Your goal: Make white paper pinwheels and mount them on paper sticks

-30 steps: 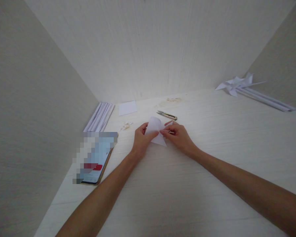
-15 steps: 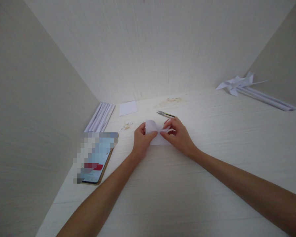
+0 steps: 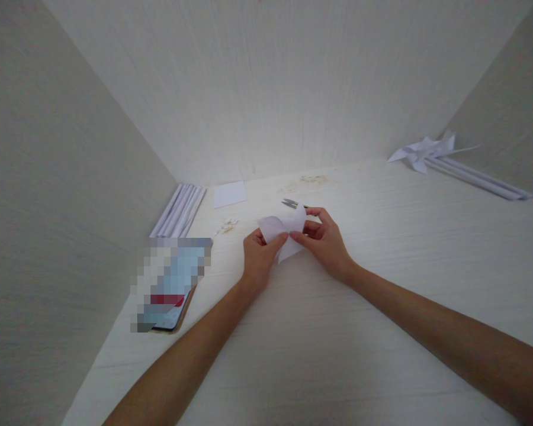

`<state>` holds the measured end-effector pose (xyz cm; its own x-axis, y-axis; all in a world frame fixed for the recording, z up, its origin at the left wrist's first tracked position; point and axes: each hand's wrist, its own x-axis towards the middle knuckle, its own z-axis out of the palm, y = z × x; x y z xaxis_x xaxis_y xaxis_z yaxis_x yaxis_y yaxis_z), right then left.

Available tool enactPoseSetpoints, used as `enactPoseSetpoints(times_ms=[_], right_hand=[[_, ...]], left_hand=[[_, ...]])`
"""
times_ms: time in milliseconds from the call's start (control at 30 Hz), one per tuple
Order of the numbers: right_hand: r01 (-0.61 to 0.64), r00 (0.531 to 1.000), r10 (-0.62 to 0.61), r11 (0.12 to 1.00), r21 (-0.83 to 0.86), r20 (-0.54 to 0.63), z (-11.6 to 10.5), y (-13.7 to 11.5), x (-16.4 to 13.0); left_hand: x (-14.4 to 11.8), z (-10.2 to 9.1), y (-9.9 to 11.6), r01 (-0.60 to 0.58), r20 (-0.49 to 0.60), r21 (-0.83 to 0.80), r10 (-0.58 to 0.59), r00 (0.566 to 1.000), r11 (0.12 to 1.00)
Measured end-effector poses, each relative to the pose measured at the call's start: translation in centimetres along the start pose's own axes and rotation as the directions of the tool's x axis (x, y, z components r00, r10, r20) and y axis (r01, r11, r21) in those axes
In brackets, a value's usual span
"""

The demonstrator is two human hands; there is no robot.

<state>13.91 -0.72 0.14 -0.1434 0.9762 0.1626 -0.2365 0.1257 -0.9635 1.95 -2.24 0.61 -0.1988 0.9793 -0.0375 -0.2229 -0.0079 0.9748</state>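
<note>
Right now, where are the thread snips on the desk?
In the head view the thread snips lie near the desk's middle, just behind the right hand and the folded paper, which hide the handle end. The small white paper square is to their left.

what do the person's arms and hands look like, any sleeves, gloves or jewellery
Both arms are bare from the bottom edge of the picture up to the hands, with no sleeve showing. The left hand and the right hand wear no gloves. No watch, bracelet or ring can be seen on either wrist or on the fingers. The nails look short and plain.
</note>
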Motion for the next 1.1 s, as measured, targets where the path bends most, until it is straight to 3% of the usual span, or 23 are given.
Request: enactPoseSetpoints(times_ms=[233, 367, 500, 667, 933, 1100], right_hand=[[-0.043, 0.999, 0.041, 0.997, 0.065, 0.032, -0.7, 0.3, 0.2], [-0.077, 0.992, 0.073, 0.996, 0.036, 0.104, -1.0, 0.4, 0.4], [-0.13, 0.965, 0.124, 0.991, 0.009, 0.231, -1.5, 0.4, 0.8], [-0.149, 0.933, 0.163, 0.987, -0.067, 0.321, -1.8, 0.1, 1.1], [-0.106, 0.95, 0.132, 0.989, -0.105, 0.285, -1.7, 0.3, 1.1], [-0.046, 0.989, 0.053, 0.997, -0.056, 0.135, -1.7, 0.3, 0.9]], left_hand=[[0.4, -0.2, 0.0, 0.01, 0.055, 0.01, -0.01, 0.998, 1.0], [0.9, -0.9, 1.0, 0.103, 0.118, -0.017, -0.1, 0.988, 0.995], [1.2, -1.6, 1.8, 0.174, 0.24, 0.082, -0.189, 0.952, 0.981], [1.2, -1.9, 1.5, 0.104, 0.296, 0.219, -0.167, 0.94, 0.97], [1.2, -1.8, 0.9, 0.067, 0.237, 0.236, -0.124, 0.963, 0.969], [1.2, -1.4, 0.8, 0.086, 0.069, 0.108, -0.093, 0.993, 0.99]])
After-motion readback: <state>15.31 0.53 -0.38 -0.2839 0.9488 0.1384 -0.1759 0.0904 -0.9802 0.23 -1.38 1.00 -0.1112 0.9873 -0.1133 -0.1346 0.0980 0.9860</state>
